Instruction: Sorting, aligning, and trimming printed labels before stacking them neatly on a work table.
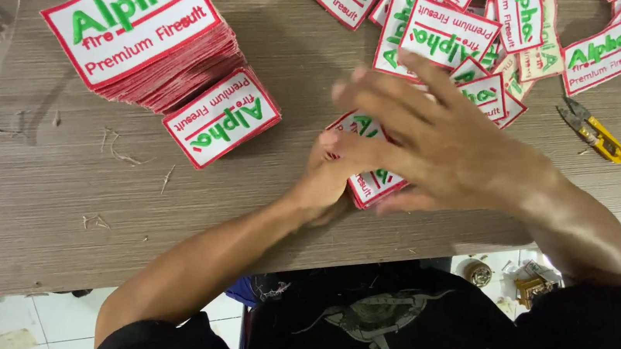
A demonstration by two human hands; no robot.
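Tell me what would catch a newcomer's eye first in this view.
Both hands meet mid-table: the left hand grips a small stack of white, red-bordered embroidered patches, with the right hand spread over it. A tall stack of the same patches stands upper left, and yellow-handled thread snips lie at right.

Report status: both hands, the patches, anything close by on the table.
Left hand grips small patch stack from its left. Right hand spread flat over it, blurred. Loose patches behind; yellow-handled snips to the right, apart.
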